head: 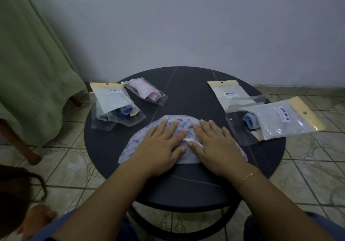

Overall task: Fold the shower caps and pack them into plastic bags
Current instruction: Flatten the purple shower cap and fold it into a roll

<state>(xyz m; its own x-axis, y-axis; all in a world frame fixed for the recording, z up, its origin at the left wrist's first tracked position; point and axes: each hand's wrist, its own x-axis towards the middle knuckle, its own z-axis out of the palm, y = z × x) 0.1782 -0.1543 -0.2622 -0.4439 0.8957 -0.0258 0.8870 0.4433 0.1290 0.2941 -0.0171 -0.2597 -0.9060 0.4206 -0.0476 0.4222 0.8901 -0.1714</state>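
A pale shower cap [182, 122] with a blue print lies flattened into a half-round shape on the round dark table [186, 91], near its front. My left hand [160, 147] and my right hand [217, 146] press flat on it side by side, fingers spread, thumbs nearly touching over a small white tag. A clear bag with a folded pink cap [146, 91] lies at the back left. Bags with yellow headers hold blue caps at the left [113, 102] and right [278, 122]. A flat yellow-header bag [228, 93] and clear empty bags [240, 126] lie at the right.
The table stands against a pale wall on a tiled floor [317, 166]. A green cloth [31, 68] drapes over furniture with a wooden leg at the left. My bare foot [37, 220] rests on the floor at the lower left.
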